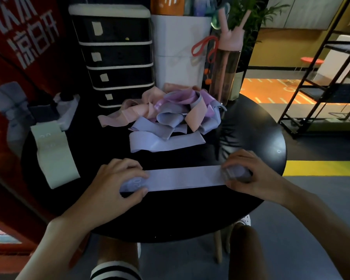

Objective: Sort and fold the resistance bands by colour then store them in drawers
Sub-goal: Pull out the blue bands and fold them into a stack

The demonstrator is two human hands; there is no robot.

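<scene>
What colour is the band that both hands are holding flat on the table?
The band is pale lavender-blue, seen best in the head view, stretched between the left hand and right hand.

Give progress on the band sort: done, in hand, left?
Done: pale green fabric bands lie set apart at the left of the round black table. In hand: left hand and right hand grip the ends of a flat lavender fabric band, laid out, not yet folded. Left: the mixed heap of pink, purple and lavender bands is unsorted; the black drawer unit looks closed, so storing seems ahead.
</scene>
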